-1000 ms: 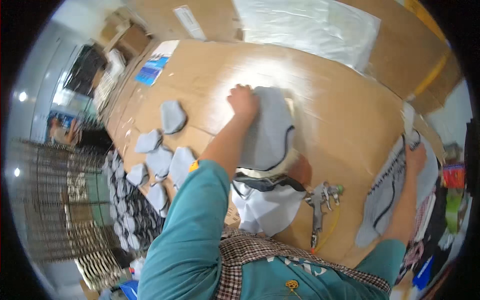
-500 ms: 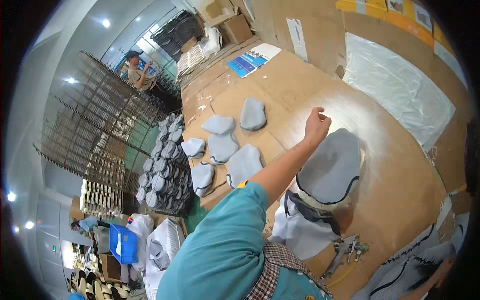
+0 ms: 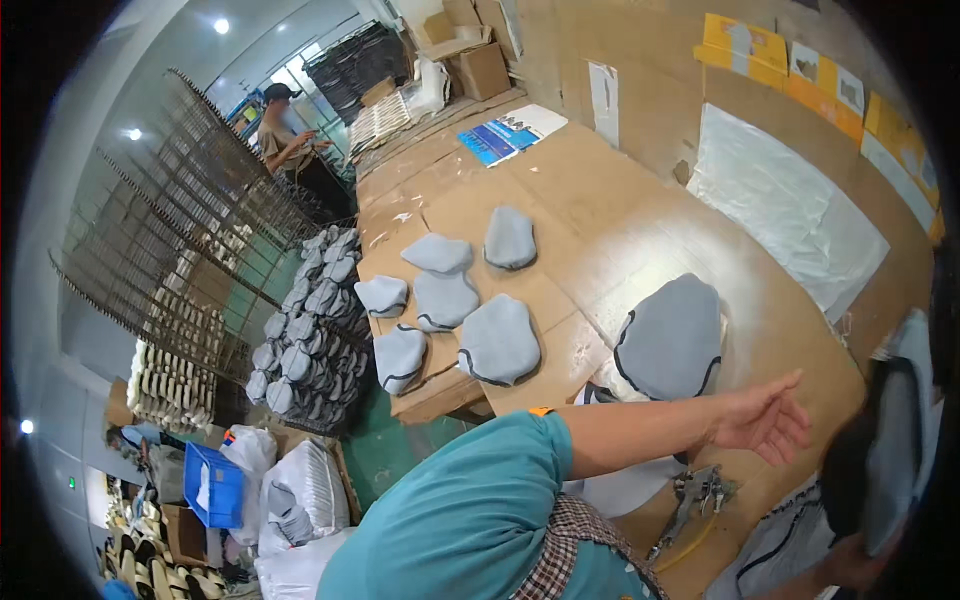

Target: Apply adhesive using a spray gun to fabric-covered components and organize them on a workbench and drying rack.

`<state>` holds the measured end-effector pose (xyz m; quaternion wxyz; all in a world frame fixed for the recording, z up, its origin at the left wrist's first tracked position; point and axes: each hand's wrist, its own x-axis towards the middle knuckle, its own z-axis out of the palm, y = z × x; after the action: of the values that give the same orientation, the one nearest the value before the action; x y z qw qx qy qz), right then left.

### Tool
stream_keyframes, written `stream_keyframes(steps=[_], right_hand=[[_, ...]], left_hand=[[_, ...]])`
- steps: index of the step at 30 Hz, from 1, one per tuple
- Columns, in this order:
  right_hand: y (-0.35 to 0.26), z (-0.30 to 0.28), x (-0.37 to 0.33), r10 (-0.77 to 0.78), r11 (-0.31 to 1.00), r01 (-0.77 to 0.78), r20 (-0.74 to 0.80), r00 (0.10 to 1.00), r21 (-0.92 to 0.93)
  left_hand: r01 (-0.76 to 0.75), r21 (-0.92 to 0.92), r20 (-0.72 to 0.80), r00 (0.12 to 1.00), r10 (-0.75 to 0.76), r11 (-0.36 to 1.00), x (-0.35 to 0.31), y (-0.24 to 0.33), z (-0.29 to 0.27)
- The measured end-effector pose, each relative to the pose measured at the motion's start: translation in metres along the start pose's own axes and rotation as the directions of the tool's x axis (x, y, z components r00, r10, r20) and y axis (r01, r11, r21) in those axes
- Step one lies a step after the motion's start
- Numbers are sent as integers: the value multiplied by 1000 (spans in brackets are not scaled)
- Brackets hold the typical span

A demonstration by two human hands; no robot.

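While left hand (image 3: 765, 420) hovers open, right hand (image 3: 850, 562) holds grey piece (image 3: 890, 455).

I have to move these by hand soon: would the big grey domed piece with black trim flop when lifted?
Probably not much: the grey domed piece keeps a rounded shape while sitting alone on the cardboard table. It looks thin-walled, so likely light. Its curved edge might rock if pushed.
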<state>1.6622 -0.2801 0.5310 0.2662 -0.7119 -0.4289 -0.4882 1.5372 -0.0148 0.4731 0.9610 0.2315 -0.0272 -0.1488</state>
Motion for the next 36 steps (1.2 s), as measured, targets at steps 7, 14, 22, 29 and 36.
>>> stream_keyframes(steps=[7,14,22,29,36], right_hand=[[-93,34,6,-13,905,-61,170,985,421],[-187,83,37,130,846,-142,59,990,513],[-346,94,33,-260,-550,-680,674,692,485],[-330,144,95,283,-912,-52,715,639,408],[-290,203,147,338,-862,-50,646,685,504]], left_hand=[[-553,-221,-237,830,506,804,-127,37,43],[-704,-234,-1,690,724,671,-206,115,50],[-822,-192,-220,568,793,536,-197,102,85],[-748,-243,-87,651,754,618,-222,108,40],[-663,-289,114,692,713,690,-192,172,3]])
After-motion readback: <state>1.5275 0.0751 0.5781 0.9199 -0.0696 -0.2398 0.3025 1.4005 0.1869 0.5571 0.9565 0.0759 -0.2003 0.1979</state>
